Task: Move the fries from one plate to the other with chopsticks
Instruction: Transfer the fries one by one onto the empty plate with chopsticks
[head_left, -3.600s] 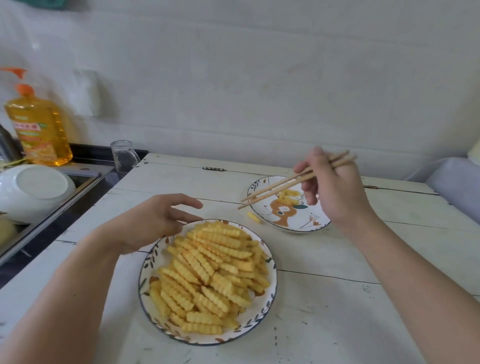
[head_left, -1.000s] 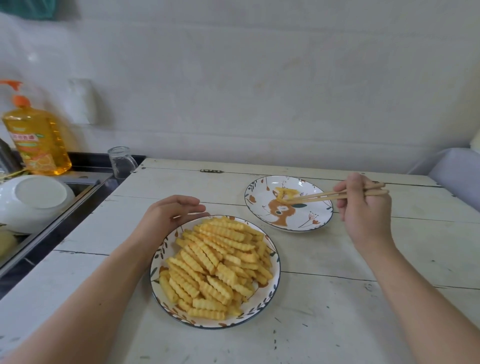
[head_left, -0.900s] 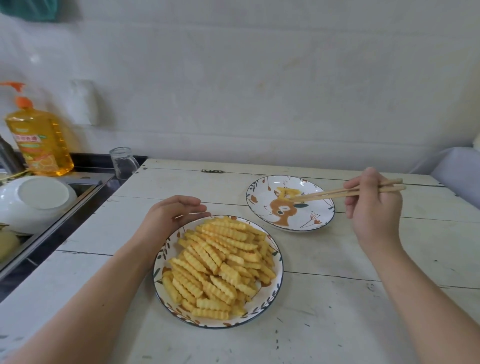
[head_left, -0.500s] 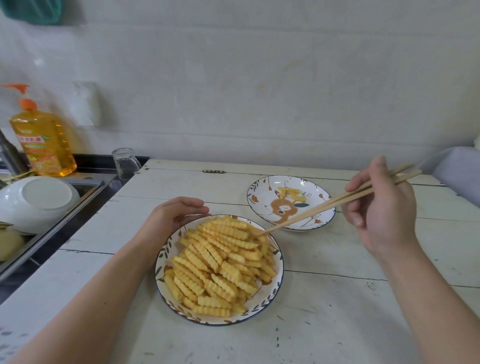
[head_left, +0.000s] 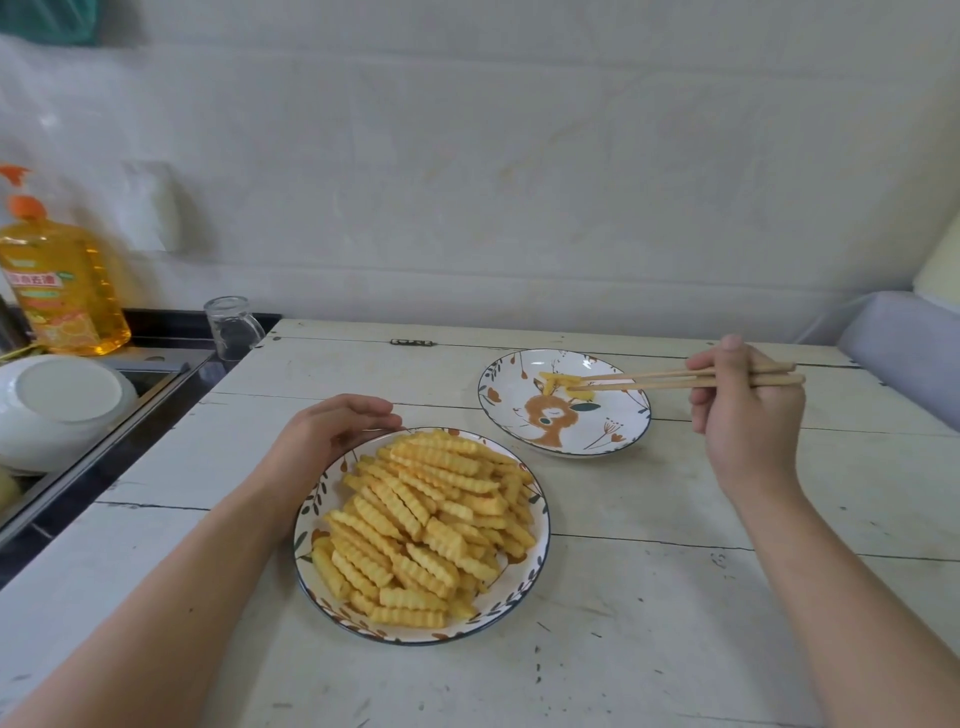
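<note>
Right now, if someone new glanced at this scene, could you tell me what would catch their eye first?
The heap of yellow crinkle-cut fries on the near leaf-rimmed white plate stands out first, with the left hand resting at its far-left rim. Next, the right hand grips wooden chopsticks, tips over the few fries on the far fox-patterned plate. At far left stands an orange-yellow pump bottle.

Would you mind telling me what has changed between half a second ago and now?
The right hand swung the chopsticks from the full plate back to the far plate, tips now at the fries there. The left hand stayed at the full plate's rim.
</note>
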